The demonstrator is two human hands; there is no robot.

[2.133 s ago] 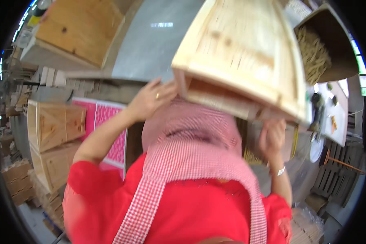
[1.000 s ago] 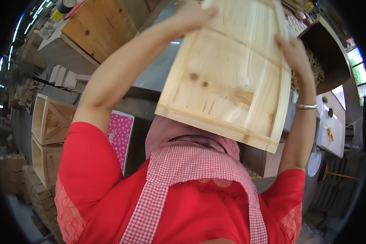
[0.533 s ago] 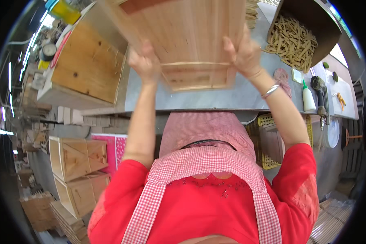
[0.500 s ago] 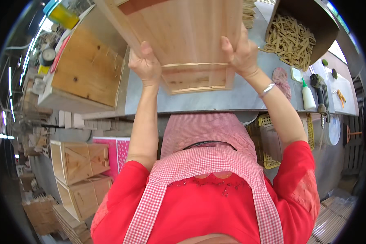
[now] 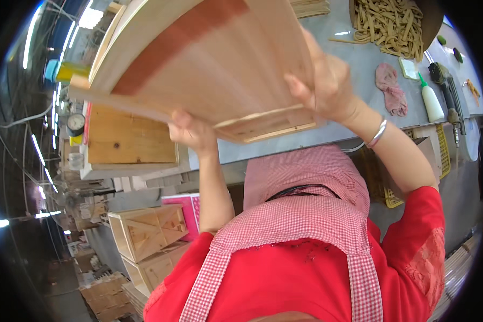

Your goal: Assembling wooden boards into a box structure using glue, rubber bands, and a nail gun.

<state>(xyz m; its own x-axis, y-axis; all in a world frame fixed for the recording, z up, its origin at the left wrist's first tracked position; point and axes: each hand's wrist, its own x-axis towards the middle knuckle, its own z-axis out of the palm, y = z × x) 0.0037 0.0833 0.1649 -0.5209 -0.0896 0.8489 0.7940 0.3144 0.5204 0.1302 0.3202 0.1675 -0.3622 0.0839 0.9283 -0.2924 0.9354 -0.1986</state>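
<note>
While you hold the wooden box [image 5: 209, 70] up in front of you, both of your hands are clamped on its near end. Your left hand [image 5: 194, 133] is curled around the lower left corner of the box, thumb and fingers closed on the edge, and your right hand [image 5: 327, 88] is pressed flat against the right side, fingers wrapped over the rim and out of sight behind it. The box is tilted, its smooth pale bottom turned toward you, with a reddish-brown stripe running across the boards. Behind the box lies the grey workbench [image 5: 359, 59]. To the right of the box on the bench you have a pile of thin wooden strips [image 5: 389, 24], a crumpled pink rag [image 5: 392, 94], a white glue bottle with a green tip [image 5: 429, 99] and, further right, a power tool [image 5: 448, 91]. To the left of the box sits another wooden crate [image 5: 129, 142] on a lower surface, with a round gauge [image 5: 75, 124] just beside it. Below the box, past your left elbow, two finished crates [image 5: 150, 236] stand stacked near a pink panel [image 5: 185, 206]. A silver bangle [image 5: 378, 134] circles your right wrist.
</note>
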